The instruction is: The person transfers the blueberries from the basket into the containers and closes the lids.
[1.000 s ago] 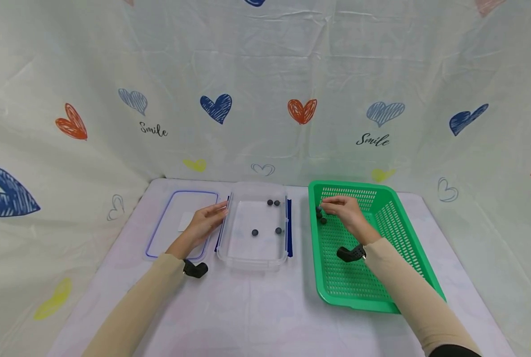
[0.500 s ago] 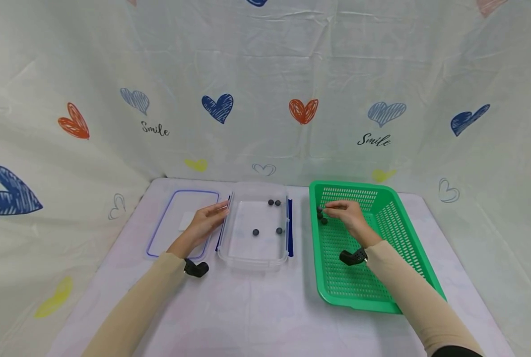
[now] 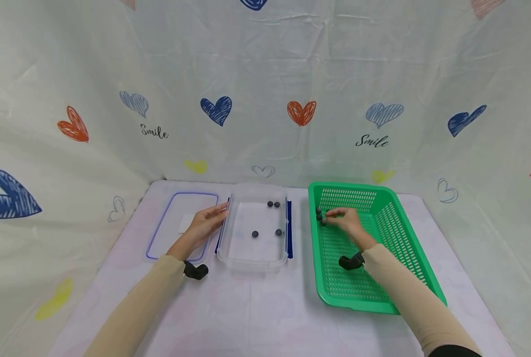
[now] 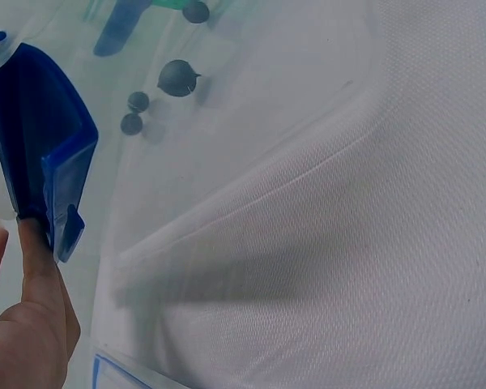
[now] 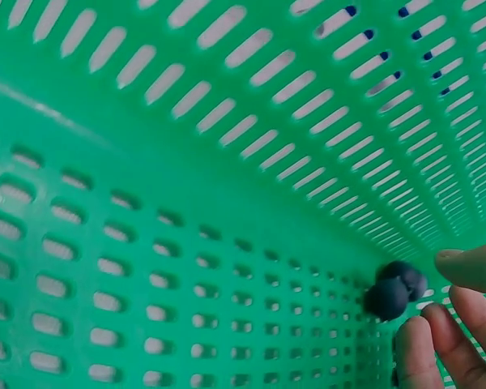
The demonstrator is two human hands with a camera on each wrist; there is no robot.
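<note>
Fingers (image 5: 462, 344) parted, your right hand (image 3: 348, 222) lies beside dark balls (image 5: 386, 299) in a slotted green basket (image 3: 359, 285), while your outstretched left hand (image 3: 197, 229) touches a clear blue-latched container (image 3: 249, 218).

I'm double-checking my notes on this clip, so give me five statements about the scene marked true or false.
1. The left hand is beside the clear box. True.
2. Seven dark balls lie in the clear box. False: four dark balls do.
3. The right hand reaches into the green basket. True.
4. The lid covers the clear box. False: the lid lies left of it.
5. The green basket contains dark balls. True.
</note>
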